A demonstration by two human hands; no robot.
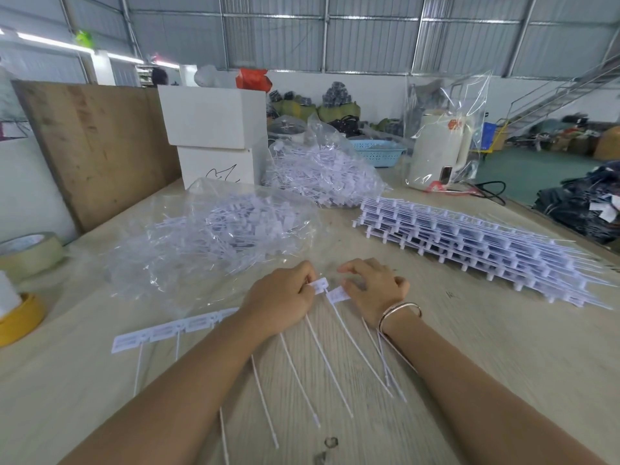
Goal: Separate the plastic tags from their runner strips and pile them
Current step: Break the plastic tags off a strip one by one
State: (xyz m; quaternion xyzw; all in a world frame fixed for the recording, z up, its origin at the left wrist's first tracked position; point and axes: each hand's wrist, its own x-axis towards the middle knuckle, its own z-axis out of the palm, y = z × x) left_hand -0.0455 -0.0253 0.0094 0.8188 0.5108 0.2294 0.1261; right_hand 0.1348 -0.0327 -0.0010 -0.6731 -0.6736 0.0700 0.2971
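Head view showed the left hand (280,297) pinching one white plastic tag (318,285) while the right hand (375,290) gripped the neighbouring tag (337,294), both tails trailing across the table (469,347).

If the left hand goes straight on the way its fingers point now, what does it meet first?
The left hand points right, pinching a tag. It would most likely meet the right hand first, close beside it over another tag. Depth is unclear.

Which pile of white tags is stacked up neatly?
The stack of tag strips on the right, lying flat in layers. The two other heaps sit jumbled in clear bags.
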